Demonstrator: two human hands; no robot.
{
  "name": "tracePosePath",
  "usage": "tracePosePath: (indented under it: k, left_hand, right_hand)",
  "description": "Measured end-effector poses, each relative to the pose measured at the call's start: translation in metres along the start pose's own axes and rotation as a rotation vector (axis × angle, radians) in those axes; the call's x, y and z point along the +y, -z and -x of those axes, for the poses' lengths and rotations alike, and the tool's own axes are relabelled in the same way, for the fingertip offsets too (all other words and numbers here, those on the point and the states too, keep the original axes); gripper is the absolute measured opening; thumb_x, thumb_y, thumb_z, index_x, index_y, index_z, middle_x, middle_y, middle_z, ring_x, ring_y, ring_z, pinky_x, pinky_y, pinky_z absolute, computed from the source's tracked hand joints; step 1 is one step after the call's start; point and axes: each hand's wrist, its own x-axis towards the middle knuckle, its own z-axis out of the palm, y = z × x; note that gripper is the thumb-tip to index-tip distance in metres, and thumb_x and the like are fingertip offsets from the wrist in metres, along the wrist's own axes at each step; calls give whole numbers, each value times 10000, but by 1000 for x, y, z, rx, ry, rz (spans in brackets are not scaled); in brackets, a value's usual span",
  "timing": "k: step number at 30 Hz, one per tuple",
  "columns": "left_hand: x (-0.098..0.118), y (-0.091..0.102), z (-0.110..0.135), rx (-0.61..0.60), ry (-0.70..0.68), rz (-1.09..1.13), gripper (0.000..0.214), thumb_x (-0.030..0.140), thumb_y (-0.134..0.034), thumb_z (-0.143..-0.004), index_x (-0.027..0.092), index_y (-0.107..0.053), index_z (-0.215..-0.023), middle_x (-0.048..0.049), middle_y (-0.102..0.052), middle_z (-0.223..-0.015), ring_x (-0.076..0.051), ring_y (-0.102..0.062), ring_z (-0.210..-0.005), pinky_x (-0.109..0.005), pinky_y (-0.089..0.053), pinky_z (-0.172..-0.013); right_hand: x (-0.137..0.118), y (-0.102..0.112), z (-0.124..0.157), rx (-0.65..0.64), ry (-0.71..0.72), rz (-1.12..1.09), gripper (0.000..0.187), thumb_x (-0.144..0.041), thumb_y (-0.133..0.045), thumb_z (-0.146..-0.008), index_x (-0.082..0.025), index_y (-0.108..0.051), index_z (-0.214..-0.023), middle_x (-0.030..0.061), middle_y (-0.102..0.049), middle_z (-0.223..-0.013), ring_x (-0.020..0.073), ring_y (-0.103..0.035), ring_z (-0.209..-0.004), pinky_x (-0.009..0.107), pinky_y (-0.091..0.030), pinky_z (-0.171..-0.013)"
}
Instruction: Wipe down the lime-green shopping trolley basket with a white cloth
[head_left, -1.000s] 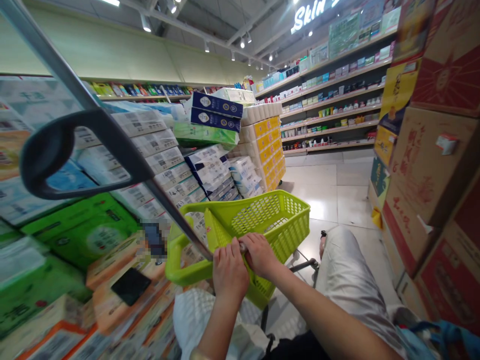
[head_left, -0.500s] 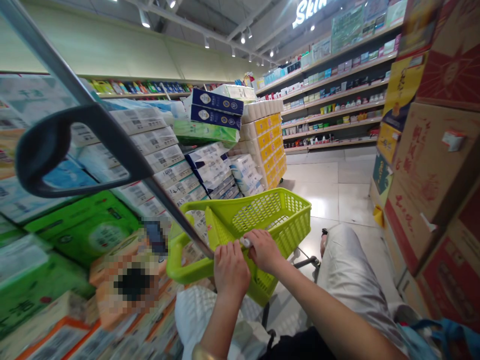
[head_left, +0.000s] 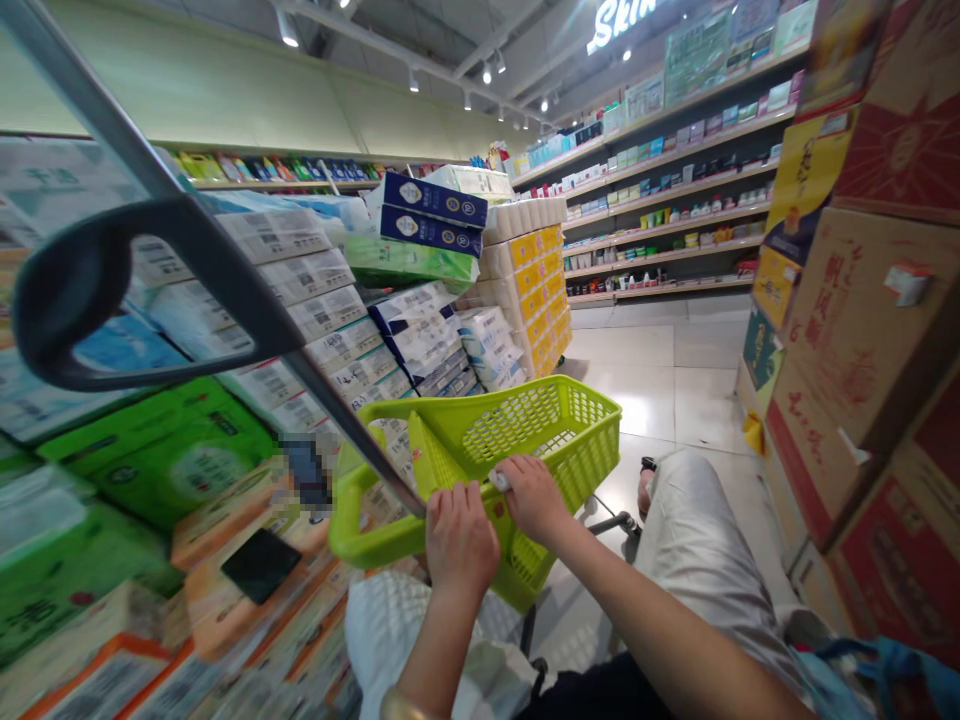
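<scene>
While the metal pole (head_left: 352, 430) slants from the upper left of the frame down to the centre, its long axis points straight at the left hand (head_left: 461, 535), which is the nearer one. That hand is curled over its lower end with knuckles up. The right hand (head_left: 531, 497), just beside it toward the right, is closed around a pale round-ended piece (head_left: 499, 481) that pokes out toward the left hand; whether this and the pole are one piece is hidden by the fingers.

The dark grey looped handle (head_left: 225, 280) sits on the pole at the left of the frame, well apart from both hands. Just beyond the hands, at the centre, lies the lime-green plastic shopping basket (head_left: 589, 450), its long axis running from centre-left toward the right; contact with the fingers cannot be told for sure.

Farther out, a pale trouser leg (head_left: 701, 540) fills the lower right. At the lower left, a flat black rectangle (head_left: 262, 565) lies on orange packs, with white barcoded packs (head_left: 330, 310) stacked above. Cardboard cartons (head_left: 862, 320) rise along the right edge, and stocked shelves (head_left: 675, 205) line the upper right.
</scene>
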Motion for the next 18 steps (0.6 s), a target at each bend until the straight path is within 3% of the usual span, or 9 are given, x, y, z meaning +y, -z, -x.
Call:
tracePosePath:
  k: [4,9,12,15,18]
  left_hand:
    - [0,-5,0,16,12,-3,327,139,-495,-746,130,-599,-1056,-91,-587,-885,-269,-529,-913,-438,-328,-969]
    - [0,-6,0,36,15,26,288,117,-471,-765,130,-609,-1018,-94,-582,-855,-270,-529,-898,-436,-332,-953]
    - [1,-5,1,28,11,23,308,125,-488,-749,125,-607,-1033,-97,-582,-868,-276,-527,-901,-442,-331,-957]
    - [2,-3,1,34,14,9,344,124,-504,-735,114,-602,-1064,-95,-583,-885,-274,-528,-921,-435,-319,-976]
    - [3,-3,0,37,19,5,336,126,-503,-743,109,-602,-1064,-94,-585,-879,-274,-531,-918,-434,-316,-981]
  right_hand:
    - [1,1,1,28,-92,28,236,-76,-484,-790,-190,-600,-960,67,-600,-944,217,-481,-908,333,-345,-854]
    - [-18,-6,2,10,5,-61,235,-101,-473,-824,-202,-589,-1002,56,-598,-998,208,-473,-956,325,-347,-892]
    - [-6,-4,4,8,14,-56,241,-107,-496,-805,-204,-590,-1005,55,-597,-998,212,-479,-953,327,-350,-888]
    - [8,-2,4,54,-77,-18,255,-74,-479,-792,-203,-602,-974,61,-600,-970,215,-484,-940,334,-347,-885]
    - [2,-3,4,75,-125,-23,265,-53,-479,-778,-197,-605,-961,68,-601,-962,216,-483,-936,333,-350,-880]
